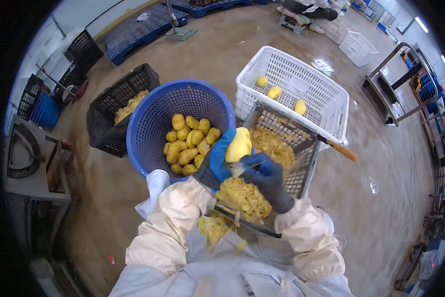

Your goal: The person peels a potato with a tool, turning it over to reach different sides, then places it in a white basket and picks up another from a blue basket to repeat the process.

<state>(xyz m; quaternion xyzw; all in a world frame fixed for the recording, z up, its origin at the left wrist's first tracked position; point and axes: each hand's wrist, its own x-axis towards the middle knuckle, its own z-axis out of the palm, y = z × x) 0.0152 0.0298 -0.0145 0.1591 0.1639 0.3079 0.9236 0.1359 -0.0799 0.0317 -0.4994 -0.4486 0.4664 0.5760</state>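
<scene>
A mostly peeled yellow potato [238, 145] is gripped in my left hand [219, 157], which wears a blue glove. Close against it, my right hand [268, 179], in a dark blue glove, is closed on a peeler [237, 170], blurred and partly hidden. Beneath both hands, a dark crate [309, 166] holds a heap of potato peelings [244, 198]. On that crate's right rim lies a knife with a wooden handle [342, 150]. Unpeeled potatoes [187, 154] fill the bottom of a blue basket [148, 123] to the left.
A white crate [326, 81] with three peeled potatoes stands behind the peelings crate. At left is a black crate [103, 116] with more peelings. A metal stand [39, 163] is far left, a trolley [398, 89] far right. Another person [311, 9] sits at the back.
</scene>
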